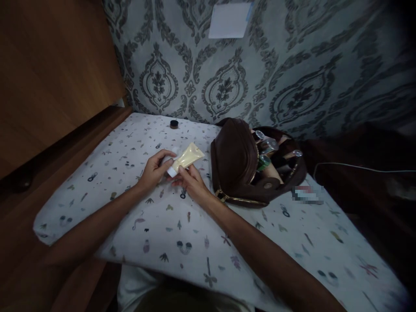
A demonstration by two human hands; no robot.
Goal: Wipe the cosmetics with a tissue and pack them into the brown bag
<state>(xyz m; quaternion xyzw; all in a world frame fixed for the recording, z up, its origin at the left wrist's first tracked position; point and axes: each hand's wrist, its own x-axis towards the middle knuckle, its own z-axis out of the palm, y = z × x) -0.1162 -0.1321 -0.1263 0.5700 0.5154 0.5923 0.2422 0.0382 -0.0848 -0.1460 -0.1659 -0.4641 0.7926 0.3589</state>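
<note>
A pale yellow tube (188, 157) with a white cap is held between both hands over the patterned cloth, its flat end tilted up to the right. My left hand (158, 168) grips something white beside the capped end, with thumb and fingers closed; part of it is hidden behind the tube. My right hand (194, 182) pinches the tube from below, near the cap. Just right of the hands stands an open brown bag (232, 158), full of bottles, tubes and other small containers.
A small dark-lidded jar (174, 124) sits near the wall. Right of the bag lies a flat, blurred item (308, 195). A white cable (357, 167) runs at the right. Wooden furniture (58, 78) stands at the left, and the patterned wall rises behind.
</note>
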